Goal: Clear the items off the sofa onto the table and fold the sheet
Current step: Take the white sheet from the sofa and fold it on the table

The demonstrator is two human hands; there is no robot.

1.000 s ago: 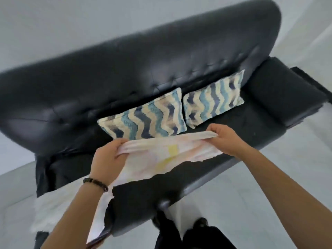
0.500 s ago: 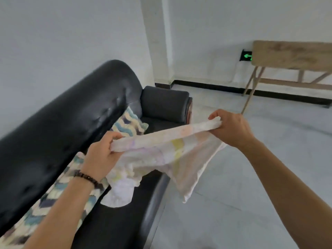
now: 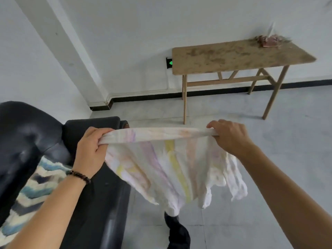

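Note:
A pale sheet (image 3: 172, 166) with faint pink, purple and yellow stripes hangs in the air in front of me, folded over along its top edge. My left hand (image 3: 91, 150) grips the left end of that edge and my right hand (image 3: 228, 135) grips the right end, so the cloth is stretched between them and droops toward the floor. The black leather sofa (image 3: 27, 133) is at the left, with a zigzag-patterned cushion (image 3: 36, 191) lying on its seat. The wooden table (image 3: 233, 56) stands against the far wall.
A small brownish item (image 3: 269, 41) lies at the table's far right end. A green arrow sign (image 3: 169, 63) glows on the wall behind the table. Grey floor (image 3: 287, 141) stretches between sofa and table. My dark shoe (image 3: 177, 230) shows below the sheet.
The sheet has been lifted off the sofa and carried to the right. My view has swung from the sofa seat toward the table, and both hands hold the cloth higher and wider apart.

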